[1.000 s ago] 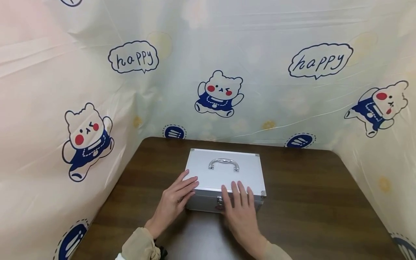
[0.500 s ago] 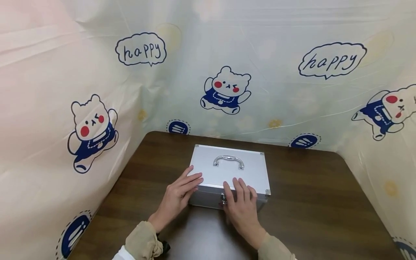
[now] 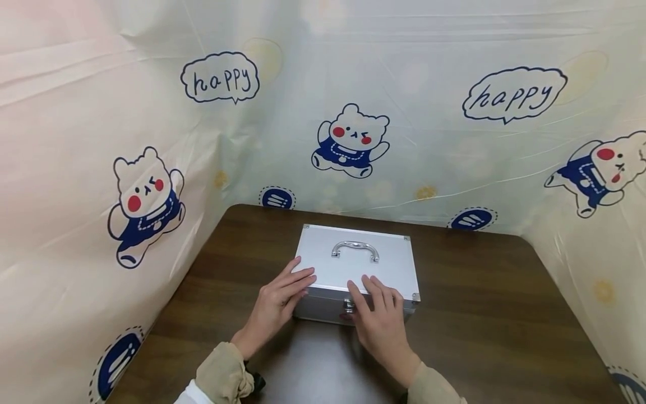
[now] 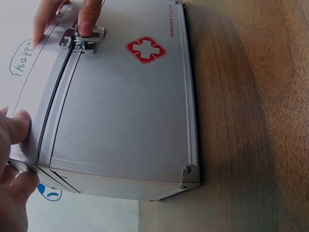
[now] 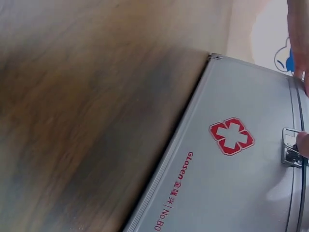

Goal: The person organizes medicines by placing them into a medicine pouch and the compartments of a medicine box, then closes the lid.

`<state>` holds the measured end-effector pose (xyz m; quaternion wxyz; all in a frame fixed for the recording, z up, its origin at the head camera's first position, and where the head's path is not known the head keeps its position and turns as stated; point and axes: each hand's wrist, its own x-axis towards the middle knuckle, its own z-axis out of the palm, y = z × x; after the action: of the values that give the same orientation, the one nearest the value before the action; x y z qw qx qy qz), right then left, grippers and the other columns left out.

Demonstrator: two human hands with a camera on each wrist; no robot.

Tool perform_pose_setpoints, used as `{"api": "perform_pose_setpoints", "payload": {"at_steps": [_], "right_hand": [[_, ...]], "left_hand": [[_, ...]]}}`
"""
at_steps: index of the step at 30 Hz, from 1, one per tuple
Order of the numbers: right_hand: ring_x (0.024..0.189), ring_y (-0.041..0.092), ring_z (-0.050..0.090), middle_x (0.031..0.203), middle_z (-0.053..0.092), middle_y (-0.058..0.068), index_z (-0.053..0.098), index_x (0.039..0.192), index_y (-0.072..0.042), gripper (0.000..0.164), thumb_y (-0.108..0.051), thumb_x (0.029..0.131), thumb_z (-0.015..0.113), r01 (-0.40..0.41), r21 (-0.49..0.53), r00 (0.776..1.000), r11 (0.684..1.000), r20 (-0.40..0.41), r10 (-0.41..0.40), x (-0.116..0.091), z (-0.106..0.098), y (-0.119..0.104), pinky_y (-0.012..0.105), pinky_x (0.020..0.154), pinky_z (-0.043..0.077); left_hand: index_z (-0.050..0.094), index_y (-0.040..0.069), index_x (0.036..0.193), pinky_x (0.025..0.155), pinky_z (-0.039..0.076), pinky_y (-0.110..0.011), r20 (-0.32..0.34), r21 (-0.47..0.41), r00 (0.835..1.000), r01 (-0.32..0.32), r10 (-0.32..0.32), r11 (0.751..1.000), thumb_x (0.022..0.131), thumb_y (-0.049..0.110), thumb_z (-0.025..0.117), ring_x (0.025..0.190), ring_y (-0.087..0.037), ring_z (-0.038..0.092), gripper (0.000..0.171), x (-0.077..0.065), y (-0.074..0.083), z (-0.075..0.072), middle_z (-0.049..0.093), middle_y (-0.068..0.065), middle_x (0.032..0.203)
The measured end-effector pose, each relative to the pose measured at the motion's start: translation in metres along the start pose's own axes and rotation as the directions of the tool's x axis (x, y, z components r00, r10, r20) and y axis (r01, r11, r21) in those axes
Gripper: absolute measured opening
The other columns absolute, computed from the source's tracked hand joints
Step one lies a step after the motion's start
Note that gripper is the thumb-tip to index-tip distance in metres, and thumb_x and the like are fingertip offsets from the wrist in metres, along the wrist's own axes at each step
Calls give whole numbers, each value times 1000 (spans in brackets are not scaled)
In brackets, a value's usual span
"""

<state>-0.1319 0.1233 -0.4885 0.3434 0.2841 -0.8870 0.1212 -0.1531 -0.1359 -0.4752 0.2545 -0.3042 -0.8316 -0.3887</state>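
A silver first-aid box (image 3: pixel 323 306) with a red cross emblem (image 4: pixel 146 50) stands on the table, its lid (image 3: pixel 358 275) down and a metal handle (image 3: pixel 355 247) on top. My left hand (image 3: pixel 272 303) rests at the lid's front left corner, fingers lying on the top and side, thumb by the front edge. At the front, my right hand (image 3: pixel 381 320) has bent fingers over the lid's edge. Its thumb (image 4: pixel 89 21) presses on the metal latch (image 5: pixel 291 147). From the head, that thumb is mostly hidden behind the fingers.
The brown wooden table (image 3: pixel 484 314) extends around the box. A pale curtain (image 3: pixel 424 140) printed with bears and "happy" bubbles hangs behind it and along both sides.
The head view has shifted slightly. My right hand's fingers have bent more on the lid, and the hand has turned a little at the latch. My left hand stays at its corner.
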Motion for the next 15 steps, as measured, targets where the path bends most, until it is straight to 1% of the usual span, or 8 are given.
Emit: {"api": "perform_pose_setpoints", "payload": {"at_steps": [4, 7, 8, 9, 11, 13, 14, 15], "right_hand": [[127, 38, 52, 134, 58, 20, 55, 142, -15, 80, -20, 69, 88, -27, 31, 999, 999, 21, 26, 0, -2, -2, 52, 93, 39], [129, 37, 50, 136, 56, 19, 54, 142, -16, 78, -21, 71, 87, -51, 43, 998, 998, 44, 49, 0, -3, -4, 52, 96, 38], [129, 37, 50, 136, 56, 19, 54, 142, -16, 78, -22, 72, 87, -55, 46, 997, 997, 47, 53, 0, -3, -5, 52, 97, 38], [129, 37, 50, 136, 57, 19, 55, 141, -16, 77, -21, 72, 87, -58, 48, 997, 997, 44, 56, 0, -3, -5, 52, 97, 38], [129, 37, 51, 135, 57, 19, 56, 140, -15, 76, -20, 71, 87, -64, 48, 997, 997, 37, 63, 0, -3, -6, 53, 97, 38], [128, 37, 52, 134, 58, 18, 57, 139, -15, 75, -20, 70, 87, -70, 44, 997, 997, 28, 68, 1, -3, -6, 53, 96, 38], [128, 37, 52, 134, 58, 18, 57, 138, -15, 74, -19, 71, 87, -71, 44, 997, 996, 23, 70, 1, -3, -7, 53, 96, 39], [128, 37, 52, 134, 58, 18, 57, 138, -15, 74, -19, 71, 87, -74, 46, 997, 996, 20, 73, 2, -2, -7, 53, 96, 39]], "left_hand": [[69, 14, 128, 111, 35, -19, 10, 25, 1000, 7, -7, 1000, 80, -4, 77, 140, -31, 48, 52, -1, 1, 0, 67, -5, 134], [65, 10, 133, 113, 40, -30, 67, 173, 998, -13, 1, 985, 82, 6, 80, 143, -32, 44, 53, -4, 7, 1, 63, -6, 139], [62, 7, 134, 113, 41, -37, 95, 254, 995, -31, 7, 967, 82, 14, 82, 143, -33, 42, 56, -5, 11, 3, 61, -8, 141], [59, 5, 136, 113, 42, -45, 120, 340, 993, -54, 13, 939, 81, 21, 83, 144, -35, 41, 62, -7, 15, 6, 58, -10, 143], [52, 1, 139, 109, 41, -62, 156, 486, 987, -110, 38, 867, 76, 34, 86, 142, -39, 39, 78, -10, 24, 15, 53, -15, 145], [48, 0, 141, 102, 37, -73, 163, 568, 985, -134, 49, 812, 72, 41, 88, 140, -41, 39, 89, -13, 32, 27, 49, -18, 146], [46, 2, 141, 99, 35, -76, 157, 596, 986, -135, 50, 792, 72, 41, 87, 139, -41, 39, 90, -15, 35, 34, 48, -18, 146], [46, 4, 142, 97, 33, -78, 141, 607, 989, -126, 50, 785, 72, 40, 87, 138, -40, 39, 88, -15, 37, 41, 47, -18, 146]]}}
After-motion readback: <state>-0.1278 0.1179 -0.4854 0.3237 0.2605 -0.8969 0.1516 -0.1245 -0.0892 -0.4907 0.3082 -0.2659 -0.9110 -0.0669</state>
